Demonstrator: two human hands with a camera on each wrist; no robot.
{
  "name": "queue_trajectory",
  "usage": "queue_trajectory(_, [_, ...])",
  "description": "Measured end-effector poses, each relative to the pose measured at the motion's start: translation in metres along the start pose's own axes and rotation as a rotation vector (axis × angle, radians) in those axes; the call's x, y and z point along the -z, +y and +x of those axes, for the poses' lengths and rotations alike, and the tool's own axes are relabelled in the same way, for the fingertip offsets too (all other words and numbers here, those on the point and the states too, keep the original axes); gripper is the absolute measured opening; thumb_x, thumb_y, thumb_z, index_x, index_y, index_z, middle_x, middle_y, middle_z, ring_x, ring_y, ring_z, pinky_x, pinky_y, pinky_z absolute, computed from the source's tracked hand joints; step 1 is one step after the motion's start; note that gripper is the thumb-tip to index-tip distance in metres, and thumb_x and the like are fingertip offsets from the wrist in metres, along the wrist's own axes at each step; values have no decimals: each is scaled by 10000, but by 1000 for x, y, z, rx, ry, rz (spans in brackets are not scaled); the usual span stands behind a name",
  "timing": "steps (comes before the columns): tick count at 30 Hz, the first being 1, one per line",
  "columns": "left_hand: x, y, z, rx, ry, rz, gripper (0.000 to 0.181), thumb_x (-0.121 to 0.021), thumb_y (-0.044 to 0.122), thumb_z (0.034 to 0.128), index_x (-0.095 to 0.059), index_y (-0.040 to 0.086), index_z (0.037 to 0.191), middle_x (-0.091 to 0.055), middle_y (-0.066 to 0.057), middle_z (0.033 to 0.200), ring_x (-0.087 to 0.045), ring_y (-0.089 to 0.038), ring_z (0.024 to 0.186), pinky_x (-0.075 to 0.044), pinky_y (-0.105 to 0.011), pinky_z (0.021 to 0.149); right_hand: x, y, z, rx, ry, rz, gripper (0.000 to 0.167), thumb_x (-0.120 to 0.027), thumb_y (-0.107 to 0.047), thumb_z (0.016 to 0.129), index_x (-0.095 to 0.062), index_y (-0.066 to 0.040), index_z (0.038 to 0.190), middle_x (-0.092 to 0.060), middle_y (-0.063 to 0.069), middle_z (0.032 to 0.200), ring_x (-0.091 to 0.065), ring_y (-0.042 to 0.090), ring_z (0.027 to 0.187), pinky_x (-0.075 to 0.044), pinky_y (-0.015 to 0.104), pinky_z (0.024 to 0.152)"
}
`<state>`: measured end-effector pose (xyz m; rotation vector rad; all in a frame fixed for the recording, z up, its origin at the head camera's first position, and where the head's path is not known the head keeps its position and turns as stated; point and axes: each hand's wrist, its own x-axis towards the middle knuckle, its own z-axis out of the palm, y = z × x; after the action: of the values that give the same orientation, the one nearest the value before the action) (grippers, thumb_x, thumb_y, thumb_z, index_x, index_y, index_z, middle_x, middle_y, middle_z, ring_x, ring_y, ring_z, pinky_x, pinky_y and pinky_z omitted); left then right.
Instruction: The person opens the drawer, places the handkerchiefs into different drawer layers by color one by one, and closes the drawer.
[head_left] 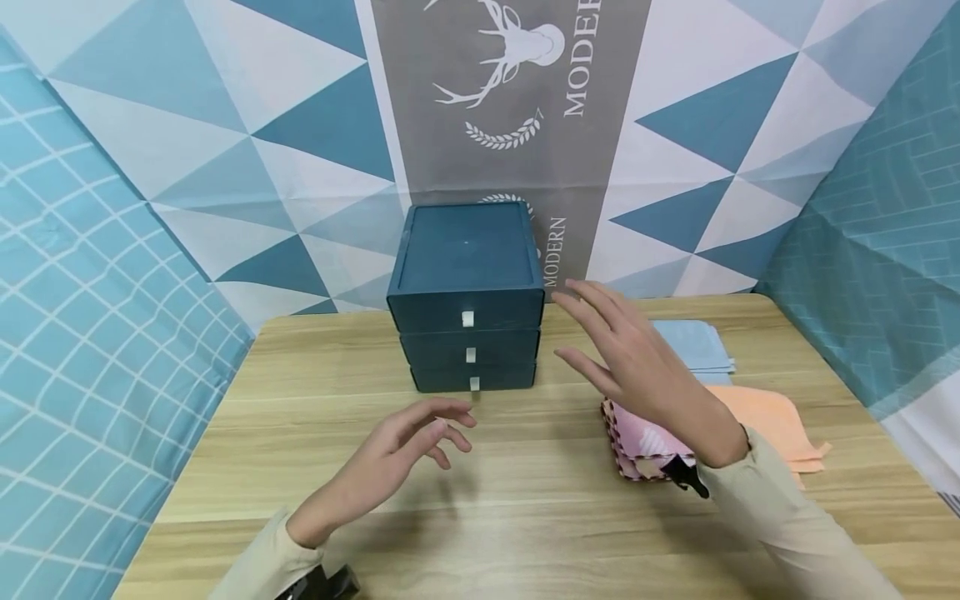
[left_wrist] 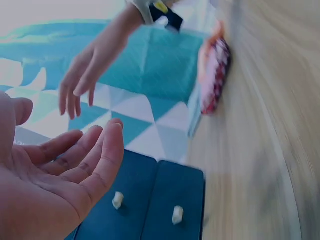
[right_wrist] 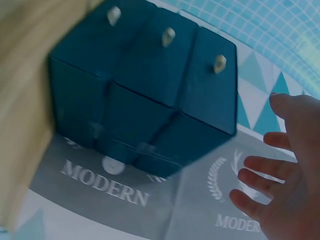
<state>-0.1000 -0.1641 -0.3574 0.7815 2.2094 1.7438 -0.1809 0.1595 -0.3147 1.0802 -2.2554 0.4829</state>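
A dark blue three-drawer box (head_left: pixel 467 250) with small white knobs stands at the back of the wooden table, all its drawers closed. In front of it and a little left, my left hand (head_left: pixel 397 446) hovers above the table, its fingers loosely bent and nothing in them. My right hand (head_left: pixel 637 358) is raised to the right of the box, fingers spread and holding nothing. Below and beyond the right hand lie folded cloths: a pink patterned one with a dark checked edge (head_left: pixel 626 458), an orange one (head_left: pixel 768 421) and a light blue one (head_left: pixel 693 342).
The wooden table (head_left: pixel 510 525) reaches back to a wall hanging of blue and white triangles (head_left: pixel 315 150) with a grey deer panel (head_left: pixel 420 100). Blue checked cloth (head_left: pixel 82 333) hangs at the left, teal cloth (head_left: pixel 877 250) at the right.
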Motion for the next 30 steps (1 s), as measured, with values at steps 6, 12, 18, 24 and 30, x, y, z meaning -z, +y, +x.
queue_trajectory(6, [1,12,11,8,-23,-168,354,-349,206,1108,-539,50,1362,-575,-244,1275,-668,-317,1031,-588,-426,760,15,7,18,5,1,5,581,-604,-344,994,-445,-73,1483,-453,140,1491,-408,319,1380,-370,501,1110])
queue_trajectory(12, [3,14,27,57,-2,-282,432,-325,304,1111,-538,7,1342,-561,-266,1261,-665,-307,1017,-587,-397,765,21,10,38,31,0,-7,523,-645,-282,974,-519,-50,1425,-533,142,1421,-461,318,1342,-368,501,1113])
queue_trajectory(18, [9,11,46,115,23,-411,489,-330,376,1102,-538,9,1348,-584,-246,1211,-680,-252,944,-584,-348,722,13,13,55,23,-51,10,498,-675,-263,964,-552,-48,1397,-562,149,1397,-479,330,1327,-388,515,1096])
queue_trajectory(24, [12,9,66,175,49,-499,540,-339,393,1097,-509,-32,1384,-660,-128,1086,-689,-218,857,-578,-322,664,7,22,64,2,-88,64,432,-677,-252,968,-607,-39,1338,-588,154,1365,-498,330,1313,-403,517,1083])
queue_trajectory(30, [14,6,87,209,47,-545,590,-358,407,1091,-475,-92,1382,-675,-108,1018,-694,-208,820,-572,-300,654,1,24,70,-80,-172,123,392,-637,-283,993,-631,-67,1321,-594,137,1363,-532,307,1292,-436,513,1056])
